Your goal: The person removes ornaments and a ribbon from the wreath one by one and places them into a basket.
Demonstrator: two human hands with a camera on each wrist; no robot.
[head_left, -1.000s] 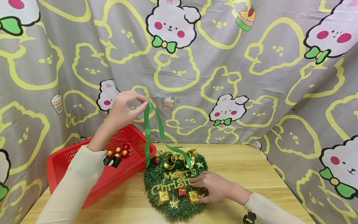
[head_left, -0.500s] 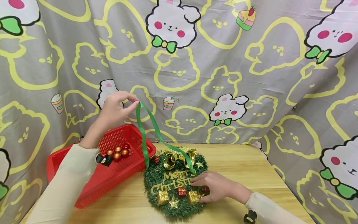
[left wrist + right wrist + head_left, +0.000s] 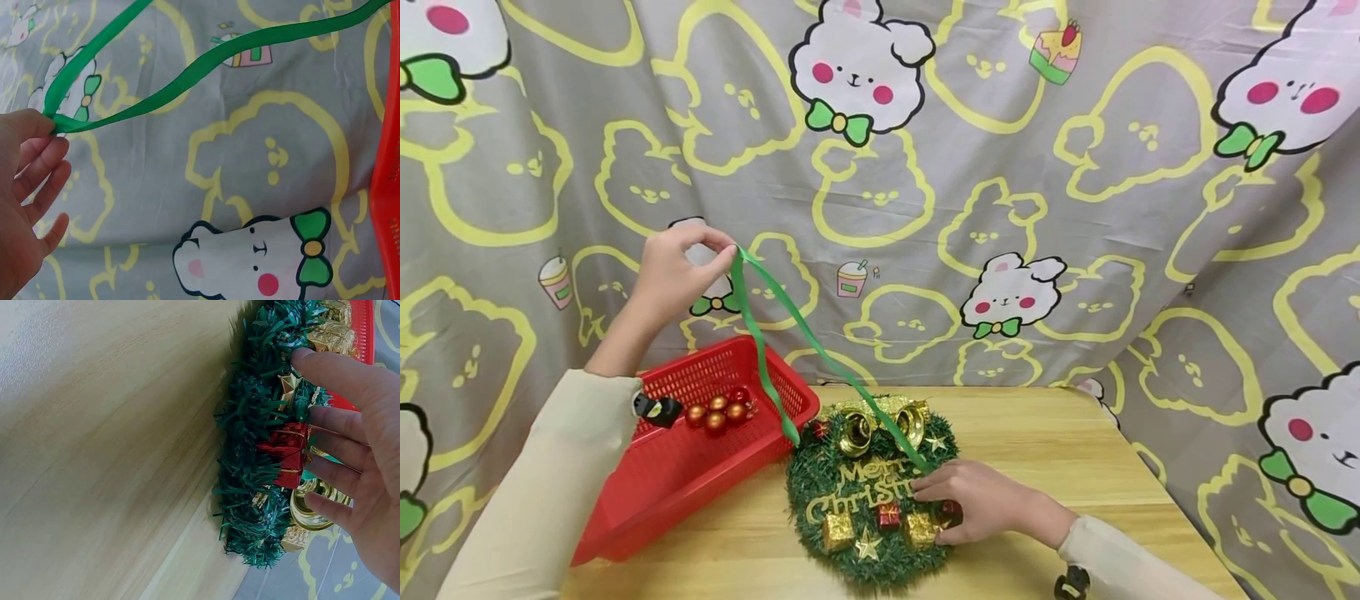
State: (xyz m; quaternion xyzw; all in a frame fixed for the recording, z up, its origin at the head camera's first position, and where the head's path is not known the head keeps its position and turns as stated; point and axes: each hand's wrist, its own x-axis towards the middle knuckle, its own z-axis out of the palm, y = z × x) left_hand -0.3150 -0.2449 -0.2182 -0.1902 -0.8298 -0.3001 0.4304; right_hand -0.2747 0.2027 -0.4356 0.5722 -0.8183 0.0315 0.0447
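Observation:
My left hand [image 3: 673, 271] pinches a green ribbon [image 3: 808, 329] between thumb and index finger, high above a red basket. From the pinch [image 3: 56, 125] two lengths fall: a loose tail dangles over the basket's right edge, while the other slants down across the wreath to near my right fingertips. The green Christmas wreath [image 3: 820, 546] lies on the table, with gold bells [image 3: 855, 433], gold "Merry Christmas" lettering [image 3: 857, 500] and small wrapped boxes [image 3: 289, 456]. My right hand [image 3: 973, 500] rests on its right side, fingers spread and fairly straight. The ribbon's far end is hidden.
The red basket [image 3: 673, 521] stands left of the wreath, with several red and gold baubles [image 3: 718, 410] inside. A wooden table [image 3: 1037, 433] extends right. Behind hangs a grey patterned curtain [image 3: 880, 250].
My left hand has moved left and slightly up with the ribbon, drawing the slanting length straighter. The basket's near end has shifted slightly right. My right hand stays on the wreath.

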